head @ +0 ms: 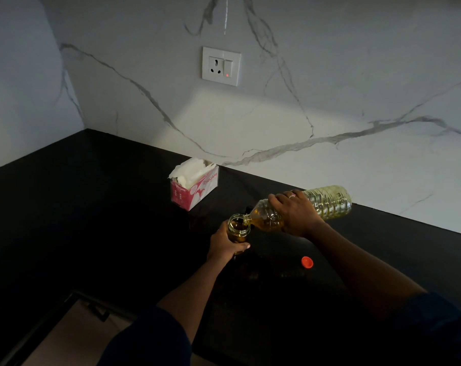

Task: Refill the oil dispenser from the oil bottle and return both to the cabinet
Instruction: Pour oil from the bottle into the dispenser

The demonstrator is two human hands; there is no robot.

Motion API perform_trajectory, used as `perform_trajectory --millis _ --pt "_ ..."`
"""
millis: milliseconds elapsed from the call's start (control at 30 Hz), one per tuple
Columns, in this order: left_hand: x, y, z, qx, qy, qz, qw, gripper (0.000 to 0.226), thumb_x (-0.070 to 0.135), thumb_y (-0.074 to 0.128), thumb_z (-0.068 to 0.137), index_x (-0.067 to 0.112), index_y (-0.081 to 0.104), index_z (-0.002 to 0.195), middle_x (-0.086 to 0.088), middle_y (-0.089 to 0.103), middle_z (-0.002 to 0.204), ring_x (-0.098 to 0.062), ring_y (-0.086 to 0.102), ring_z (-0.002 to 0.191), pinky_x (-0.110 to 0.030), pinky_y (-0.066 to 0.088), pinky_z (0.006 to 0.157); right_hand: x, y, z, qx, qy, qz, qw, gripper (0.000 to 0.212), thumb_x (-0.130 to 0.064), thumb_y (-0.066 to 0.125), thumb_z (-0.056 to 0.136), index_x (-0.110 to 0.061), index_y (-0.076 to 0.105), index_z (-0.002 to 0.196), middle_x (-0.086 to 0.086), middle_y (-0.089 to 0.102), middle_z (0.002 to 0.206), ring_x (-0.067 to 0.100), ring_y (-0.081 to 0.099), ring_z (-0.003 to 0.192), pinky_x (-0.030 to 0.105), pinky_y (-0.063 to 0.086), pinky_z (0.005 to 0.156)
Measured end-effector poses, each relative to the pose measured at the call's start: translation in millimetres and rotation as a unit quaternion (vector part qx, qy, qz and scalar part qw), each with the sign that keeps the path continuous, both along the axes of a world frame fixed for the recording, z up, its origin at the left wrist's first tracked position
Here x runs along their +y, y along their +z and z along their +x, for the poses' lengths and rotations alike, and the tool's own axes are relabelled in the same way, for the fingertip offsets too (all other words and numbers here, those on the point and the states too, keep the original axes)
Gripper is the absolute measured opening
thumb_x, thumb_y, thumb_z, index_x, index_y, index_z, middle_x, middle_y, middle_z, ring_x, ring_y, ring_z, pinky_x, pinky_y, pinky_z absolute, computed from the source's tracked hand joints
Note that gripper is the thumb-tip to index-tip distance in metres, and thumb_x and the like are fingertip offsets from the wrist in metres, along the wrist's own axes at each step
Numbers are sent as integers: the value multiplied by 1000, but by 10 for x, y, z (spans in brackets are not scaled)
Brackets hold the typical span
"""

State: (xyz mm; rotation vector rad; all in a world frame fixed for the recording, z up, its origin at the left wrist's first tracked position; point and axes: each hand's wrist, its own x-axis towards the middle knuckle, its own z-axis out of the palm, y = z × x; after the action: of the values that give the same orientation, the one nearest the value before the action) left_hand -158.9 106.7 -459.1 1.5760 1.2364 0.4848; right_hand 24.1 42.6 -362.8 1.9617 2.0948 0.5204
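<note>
Golden oil fills the neck of a clear plastic oil bottle (327, 202), gripped around its middle by the right hand (295, 213) and tipped nearly flat. Its mouth meets the open glass oil dispenser (239, 228), which the left hand (224, 245) clasps upright on the black counter (92, 207). The red cap (307, 262) lies nearby. Pouring appears underway; capping and returning both to the cabinet remain.

Dark blue sleeves (150, 339), bare forearms (197, 281), a ring (292, 196) on the right grip (296, 215)
</note>
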Motion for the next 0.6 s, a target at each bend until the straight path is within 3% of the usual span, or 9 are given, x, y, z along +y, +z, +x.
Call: perform_trajectory --millis 300,600 --pt "-4 -15 -1 -10 2 2 1000 81 16 84 62 20 44 132 -3 53 132 -21 46 127 -36 40 105 -2 14 -8 -7 9 20 1000 94 -48 87 36 -10 50 114 11 69 92 29 67 82 44 53 76" --pt "3 -15 4 0 1 -1 1000 83 18 84 63 20 41 134 -3 51 135 -21 43 129 -37 39 106 -9 19 -21 -14 -1 16 1000 90 -50 86 40 -9 57 114 12 69 94 30 67 84 44 52 78"
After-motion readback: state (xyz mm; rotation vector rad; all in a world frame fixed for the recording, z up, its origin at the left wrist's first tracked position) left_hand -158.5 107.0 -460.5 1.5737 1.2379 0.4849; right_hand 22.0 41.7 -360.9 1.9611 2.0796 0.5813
